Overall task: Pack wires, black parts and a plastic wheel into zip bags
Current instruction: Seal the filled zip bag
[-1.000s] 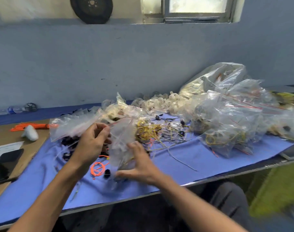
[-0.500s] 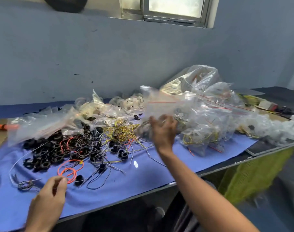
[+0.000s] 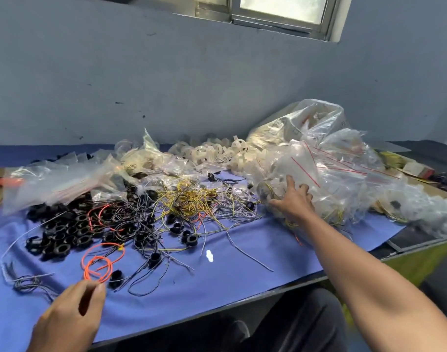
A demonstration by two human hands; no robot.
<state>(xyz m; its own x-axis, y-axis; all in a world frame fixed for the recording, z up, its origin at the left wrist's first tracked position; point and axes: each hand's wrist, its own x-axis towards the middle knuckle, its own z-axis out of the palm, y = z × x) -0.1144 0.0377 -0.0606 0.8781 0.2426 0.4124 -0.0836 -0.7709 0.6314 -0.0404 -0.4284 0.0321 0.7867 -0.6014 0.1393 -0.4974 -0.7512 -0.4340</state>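
Near the front left corner of the worktop, the left hand hovers over the blue cloth with its fingers loosely curled and nothing seen in them. Its thumb tip is just short of a coiled orange wire. Behind that, toward the left edge, lies a heap of black ring-shaped plastic parts, and a slack stack of empty clear zip bags lies partly over the heap's far side. Thin black wires trail among the rings toward the middle, where they meet a tangle of yellow wires. A small white plastic piece lies alone on the cloth in front of that tangle. Along the back edge runs a row of pale, translucent plastic wheels. At the right edge a tall pile of filled clear zip bags with red seal lines covers the cloth. The right hand is released, its fingers spread flat against the near left side of this pile, touching the plastic without gripping it.
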